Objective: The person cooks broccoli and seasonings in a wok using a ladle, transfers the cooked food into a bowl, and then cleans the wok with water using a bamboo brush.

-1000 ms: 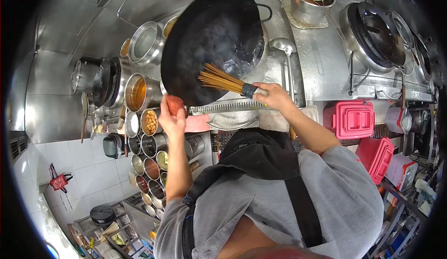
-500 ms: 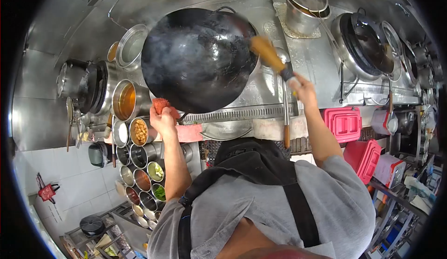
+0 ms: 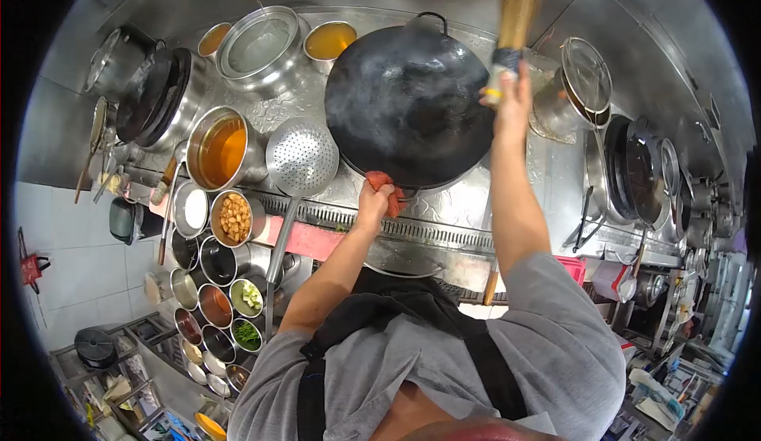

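Observation:
A black wok (image 3: 408, 108) with steam over its inside sits on the metal stove. My left hand (image 3: 376, 206) is closed on a red cloth (image 3: 380, 181) at the wok's near handle. Up at the right, beyond the wok's rim, my right hand (image 3: 510, 102) grips the wrapped handle of a bamboo brush (image 3: 520, 13). The bristles point up and away from me and are blurred. Left of the wok lies a perforated ladle (image 3: 302, 158), its long handle pointing toward me.
A pot of orange liquid (image 3: 223, 152), a bowl of fried pieces (image 3: 235, 217) and several ingredient cups (image 3: 246, 297) stand at the left. On the right are a pot with a strainer (image 3: 585, 80) and stacked woks (image 3: 640, 171). A pink cloth (image 3: 305, 239) lies along the front edge.
The wok, tipped up earlier, now sits level, and my left hand has stayed with the red cloth at it. My right hand has lifted the brush out of the wok, up and right.

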Action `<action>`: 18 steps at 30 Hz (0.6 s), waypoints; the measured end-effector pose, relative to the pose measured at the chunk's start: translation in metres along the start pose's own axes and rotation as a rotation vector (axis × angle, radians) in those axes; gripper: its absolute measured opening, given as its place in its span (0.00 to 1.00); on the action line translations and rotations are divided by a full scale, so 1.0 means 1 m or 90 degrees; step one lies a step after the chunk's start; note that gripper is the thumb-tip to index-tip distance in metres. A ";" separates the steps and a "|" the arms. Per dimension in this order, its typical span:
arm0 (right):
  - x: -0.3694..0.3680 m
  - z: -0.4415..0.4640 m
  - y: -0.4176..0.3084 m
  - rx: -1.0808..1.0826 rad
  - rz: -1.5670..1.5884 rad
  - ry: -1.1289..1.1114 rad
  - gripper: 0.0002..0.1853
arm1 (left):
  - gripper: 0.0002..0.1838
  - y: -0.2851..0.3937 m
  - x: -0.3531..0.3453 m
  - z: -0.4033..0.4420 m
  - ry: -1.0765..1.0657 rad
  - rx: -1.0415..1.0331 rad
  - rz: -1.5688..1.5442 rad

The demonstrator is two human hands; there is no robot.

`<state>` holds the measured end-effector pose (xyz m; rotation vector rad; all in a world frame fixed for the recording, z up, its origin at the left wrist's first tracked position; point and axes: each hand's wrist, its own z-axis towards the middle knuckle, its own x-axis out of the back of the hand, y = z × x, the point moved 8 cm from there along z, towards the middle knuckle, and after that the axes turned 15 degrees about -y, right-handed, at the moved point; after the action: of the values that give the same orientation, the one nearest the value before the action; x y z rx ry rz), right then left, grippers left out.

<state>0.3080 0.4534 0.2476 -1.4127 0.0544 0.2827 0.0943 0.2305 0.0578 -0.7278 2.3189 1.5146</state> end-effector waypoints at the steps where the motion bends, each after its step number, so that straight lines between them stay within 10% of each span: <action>1: -0.004 0.005 0.041 -0.078 -0.015 0.000 0.34 | 0.13 0.000 0.001 0.002 0.000 -0.001 -0.008; 3: -0.007 0.004 0.128 -0.359 -0.092 -0.028 0.35 | 0.13 0.000 0.003 0.002 0.008 0.043 0.010; 7: -0.050 -0.038 0.104 -0.312 -0.080 -0.139 0.33 | 0.12 0.000 0.005 0.001 -0.018 0.024 0.017; 12: -0.033 -0.041 0.114 -0.141 -0.635 -0.582 0.24 | 0.14 -0.005 0.011 0.003 -0.020 0.036 0.059; 15: 0.019 0.030 0.060 -0.175 -1.089 -0.517 0.23 | 0.16 -0.011 0.020 0.007 -0.017 -0.004 0.177; 18: 0.017 0.054 -0.011 -0.043 -1.041 -0.233 0.23 | 0.16 0.012 0.006 -0.001 -0.008 0.018 0.170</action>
<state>0.3199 0.5080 0.2637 -1.0552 -1.3510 -0.8239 0.0829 0.2314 0.0645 -0.4119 2.5024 1.5813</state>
